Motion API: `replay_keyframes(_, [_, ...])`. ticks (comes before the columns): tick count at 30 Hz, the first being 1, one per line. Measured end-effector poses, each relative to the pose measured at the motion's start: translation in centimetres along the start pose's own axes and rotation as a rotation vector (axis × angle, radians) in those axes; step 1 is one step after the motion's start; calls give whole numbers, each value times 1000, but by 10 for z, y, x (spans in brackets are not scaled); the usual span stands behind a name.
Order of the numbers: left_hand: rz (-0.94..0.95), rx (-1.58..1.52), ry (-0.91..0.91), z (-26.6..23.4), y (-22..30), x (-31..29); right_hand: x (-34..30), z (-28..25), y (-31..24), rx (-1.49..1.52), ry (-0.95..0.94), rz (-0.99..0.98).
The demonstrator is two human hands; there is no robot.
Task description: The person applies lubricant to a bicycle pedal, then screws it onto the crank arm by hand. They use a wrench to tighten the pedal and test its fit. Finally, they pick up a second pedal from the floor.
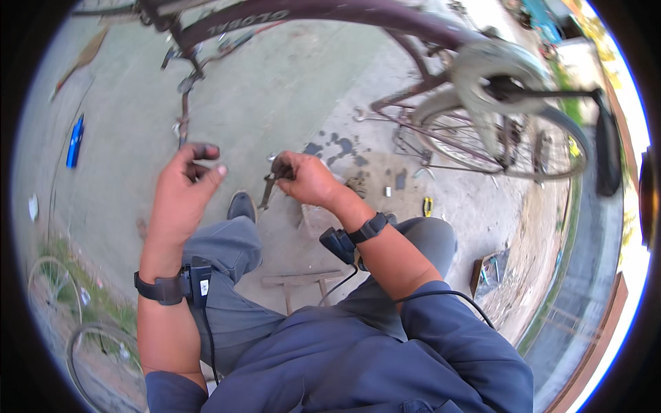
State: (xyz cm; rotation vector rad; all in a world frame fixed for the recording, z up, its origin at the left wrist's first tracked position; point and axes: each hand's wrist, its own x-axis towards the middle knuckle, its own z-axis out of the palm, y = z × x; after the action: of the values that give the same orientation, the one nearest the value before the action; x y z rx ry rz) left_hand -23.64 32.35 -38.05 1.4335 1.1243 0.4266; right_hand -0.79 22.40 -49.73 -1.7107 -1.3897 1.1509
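Below the bicycle frame [310,10], the right hand [306,180] grips a dark tool [267,189]; the left hand [184,186] beside it is half closed, empty, with bare concrete floor [275,96] between.

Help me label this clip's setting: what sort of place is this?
Probably an outdoor roadside bicycle repair spot. A maroon bicycle stands over bare concrete ground, loose wheels lie on the left, small tools and parts are scattered about, and the right hand grips a metal tool.
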Motion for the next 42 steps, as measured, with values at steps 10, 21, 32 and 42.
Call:
replay_keyframes(10, [154,-9,-495,123,17,-96,-173,-82,-115,237,167,-200])
replay_keyframes(21, [166,-431,-545,231,81,-161,-304,-110,-64,402,464,-181])
replay_keyframes(32, [-73,-790,-616,305,118,-175,-398,-154,-39,766,646,-171])
replay_keyframes(42, [84,-812,-718,314,137,-130,-346,-231,-57,921,658,-324])
